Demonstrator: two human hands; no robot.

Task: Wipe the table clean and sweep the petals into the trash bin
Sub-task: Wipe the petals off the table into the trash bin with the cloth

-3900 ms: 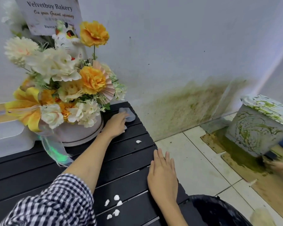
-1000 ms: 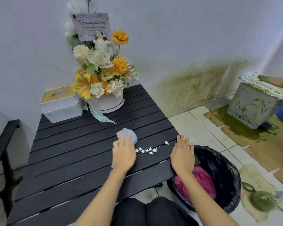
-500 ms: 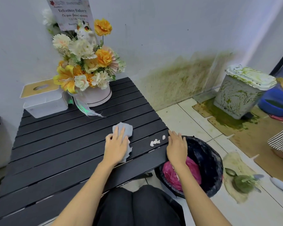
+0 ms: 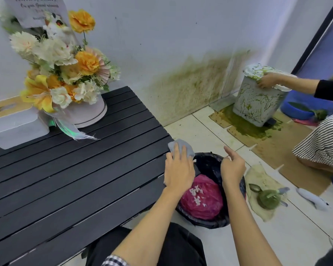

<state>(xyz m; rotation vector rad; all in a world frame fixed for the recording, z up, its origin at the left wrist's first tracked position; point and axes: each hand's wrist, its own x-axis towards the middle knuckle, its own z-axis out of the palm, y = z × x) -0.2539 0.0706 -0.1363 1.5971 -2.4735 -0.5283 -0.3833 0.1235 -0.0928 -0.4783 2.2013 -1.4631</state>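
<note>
The black slatted table [image 4: 65, 179] fills the left half of the head view. My left hand [image 4: 179, 169] lies flat on a grey cloth [image 4: 178, 145] at the table's right edge, fingers straight and pressing it down. Just beyond that edge stands a black trash bin [image 4: 210, 223] holding a pink bag [image 4: 210, 206]. Several white petals [image 4: 196, 194] lie on the pink bag. My right hand [image 4: 232, 167] hovers over the bin's far rim, fingers loosely curled and index finger out, holding nothing. I see no petals on the table top.
A flower arrangement [image 4: 65, 73] and a white tissue box [image 4: 13, 121] stand at the table's back left. On the floor to the right, another person's hand [image 4: 267, 80] wipes a green-stained bin [image 4: 258, 100]. A dirty rag with a green bowl [image 4: 267, 198] lies beside my bin.
My left hand slid the cloth right to the table edge, and the petals went from the table into the bin. My right hand lifted off the table edge to above the bin.
</note>
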